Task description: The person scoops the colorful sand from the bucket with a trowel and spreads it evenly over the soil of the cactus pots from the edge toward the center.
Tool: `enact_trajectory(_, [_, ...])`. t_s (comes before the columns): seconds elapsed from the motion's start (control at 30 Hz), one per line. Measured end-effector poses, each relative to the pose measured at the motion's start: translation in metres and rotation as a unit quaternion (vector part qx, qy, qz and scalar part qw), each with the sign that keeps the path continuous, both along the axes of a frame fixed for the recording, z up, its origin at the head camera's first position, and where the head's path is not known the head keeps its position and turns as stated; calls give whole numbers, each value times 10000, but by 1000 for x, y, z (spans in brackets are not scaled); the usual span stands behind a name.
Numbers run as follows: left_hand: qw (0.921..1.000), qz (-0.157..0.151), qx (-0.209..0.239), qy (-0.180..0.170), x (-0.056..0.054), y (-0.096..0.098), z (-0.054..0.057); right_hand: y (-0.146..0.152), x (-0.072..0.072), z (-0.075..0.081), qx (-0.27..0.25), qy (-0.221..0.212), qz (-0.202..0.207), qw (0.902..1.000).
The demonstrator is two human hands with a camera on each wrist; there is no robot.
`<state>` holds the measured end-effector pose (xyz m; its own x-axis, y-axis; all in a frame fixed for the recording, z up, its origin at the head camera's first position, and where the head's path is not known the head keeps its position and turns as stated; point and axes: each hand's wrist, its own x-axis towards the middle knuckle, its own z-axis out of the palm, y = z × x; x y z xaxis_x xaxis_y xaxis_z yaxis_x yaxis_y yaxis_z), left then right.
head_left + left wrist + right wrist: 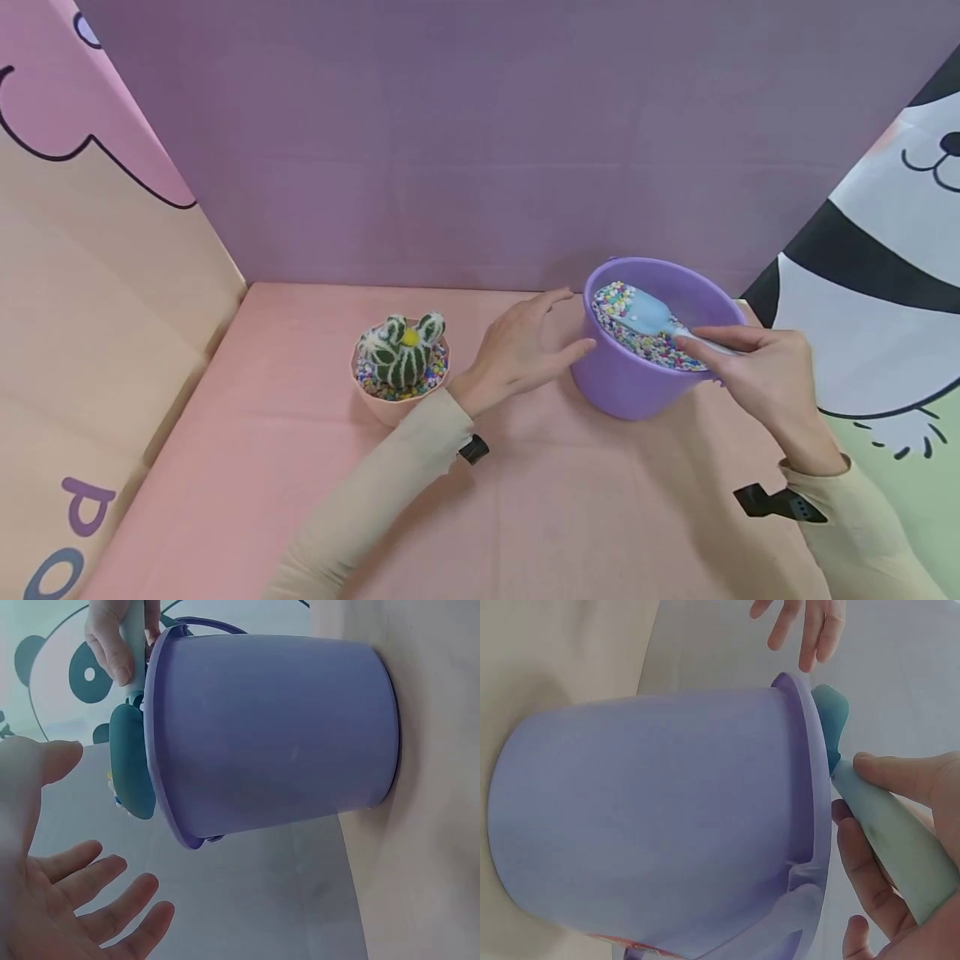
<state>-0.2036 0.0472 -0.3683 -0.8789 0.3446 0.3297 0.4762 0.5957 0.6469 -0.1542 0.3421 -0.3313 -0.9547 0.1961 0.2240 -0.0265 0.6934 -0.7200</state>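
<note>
My right hand (768, 375) grips the pale handle of a blue toy shovel (647, 312). Small multicoloured pebbles lie on its scoop, which is level with or just above the rim of a purple bucket (626, 393). More pebbles (654, 348) cover the inside of the bucket. Beside the bucket's left wall, my left hand (517, 350) has its fingers spread and holds nothing; the left wrist view shows it apart from the wall. To the left stands a potted cactus (401, 362), green with white fuzz and a yellow spot, in a pink pot (390, 412) with coloured pebbles round it.
A pink cloth covers the table (300, 483). Behind it rises a purple backdrop (450, 167), close to the bucket. Printed panels, one with a panda (885, 267), flank both sides. The bucket's handle (769, 922) hangs at its side.
</note>
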Motion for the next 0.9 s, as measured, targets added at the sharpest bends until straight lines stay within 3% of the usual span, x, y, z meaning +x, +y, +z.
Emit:
enact_trajectory(0.47, [9998,43,-12,176,10,-16,4,-10,1,-7,64,294,23,9995])
enact_trajectory(0.9, [9989,-14,347,330,18,-35,6,-16,3,-12,64,282,214,9994])
